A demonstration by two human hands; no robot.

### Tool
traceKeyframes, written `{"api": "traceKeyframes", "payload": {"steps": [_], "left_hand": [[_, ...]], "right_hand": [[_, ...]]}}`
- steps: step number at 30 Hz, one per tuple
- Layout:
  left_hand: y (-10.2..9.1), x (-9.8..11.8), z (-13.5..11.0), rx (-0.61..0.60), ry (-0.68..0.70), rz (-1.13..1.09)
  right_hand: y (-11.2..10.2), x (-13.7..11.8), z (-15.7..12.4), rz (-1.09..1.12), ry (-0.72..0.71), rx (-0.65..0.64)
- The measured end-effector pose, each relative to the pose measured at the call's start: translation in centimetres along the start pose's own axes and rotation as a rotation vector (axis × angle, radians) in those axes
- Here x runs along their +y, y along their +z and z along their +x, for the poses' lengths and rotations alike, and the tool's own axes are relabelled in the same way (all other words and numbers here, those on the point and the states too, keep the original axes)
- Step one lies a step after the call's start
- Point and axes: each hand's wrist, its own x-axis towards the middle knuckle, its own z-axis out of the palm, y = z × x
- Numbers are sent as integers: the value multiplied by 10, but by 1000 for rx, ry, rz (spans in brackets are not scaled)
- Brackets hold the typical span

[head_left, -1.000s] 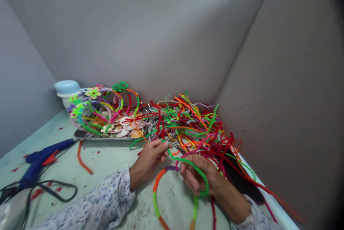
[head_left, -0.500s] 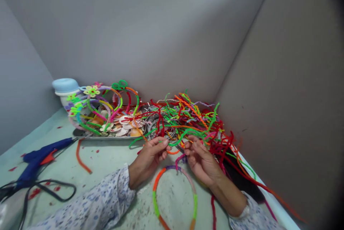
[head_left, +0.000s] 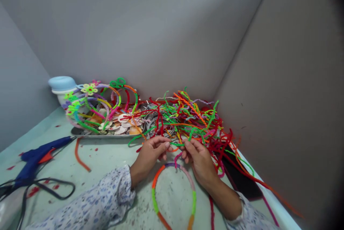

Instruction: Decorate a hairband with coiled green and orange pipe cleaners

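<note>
My left hand (head_left: 156, 151) pinches one end of a green pipe cleaner (head_left: 177, 144). My right hand (head_left: 197, 158) grips the same strand a short way along, and its loose end sticks up above the fingers. Below both hands, a headband (head_left: 153, 183) wrapped in orange, green, purple and pink lies on the table. From its top a magenta pipe cleaner (head_left: 176, 160) rises toward my right hand; whether it touches the fingers I cannot tell. Just behind the hands spreads a tangled pile of coloured pipe cleaners (head_left: 193, 111).
At the back left, a metal tray (head_left: 107, 136) holds shell-like discs and several finished headbands (head_left: 118, 97) beside a blue-lidded white jar (head_left: 63, 84). A blue glue gun (head_left: 43, 149) with a looped black cord lies left. An orange strip (head_left: 80, 156) and a black flat object (head_left: 239, 176) are on the table.
My right hand has shifted its hold along the green pipe cleaner and turned more knuckles-up. The stretch between the hands is shorter now, and the free end points upward.
</note>
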Motion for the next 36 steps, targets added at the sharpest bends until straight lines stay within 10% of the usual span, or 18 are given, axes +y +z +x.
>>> {"api": "traceKeyframes", "payload": {"steps": [26, 36], "left_hand": [[-1, -9, -1, -10, 79, 267], [5, 0, 0, 51, -89, -171]], "right_hand": [[2, -4, -13, -187, -108, -22], [5, -5, -19, -319, -264, 41]]}}
